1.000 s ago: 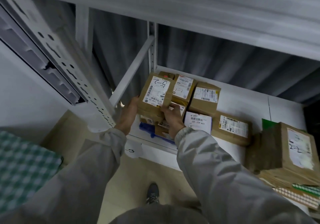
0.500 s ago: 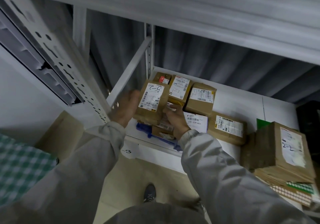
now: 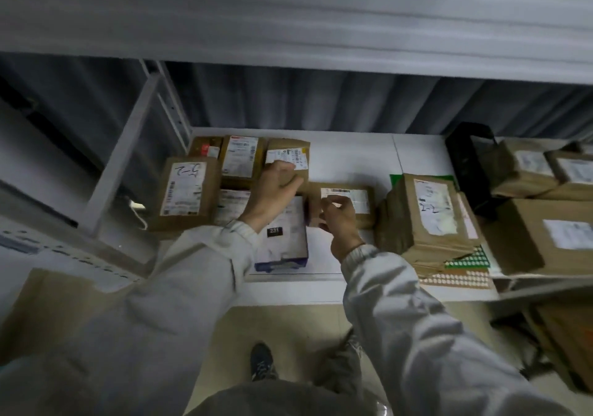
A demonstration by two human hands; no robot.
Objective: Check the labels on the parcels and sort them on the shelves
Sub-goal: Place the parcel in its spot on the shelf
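Now that the "2-5" parcel (image 3: 186, 191) lies released on the shelf (image 3: 349, 155), the left hand (image 3: 276, 187) curls onto a rear parcel (image 3: 288, 158) while the right hand (image 3: 340, 219) pinches the next parcel (image 3: 346, 199) for checking.

Both arms wear loose pale grey sleeves: the left sleeve (image 3: 179, 287) fills the lower left of the frame, the right sleeve (image 3: 417, 329) the lower right, each ending in a ribbed cuff. Bottom centre shows a dark shoe (image 3: 262, 362).
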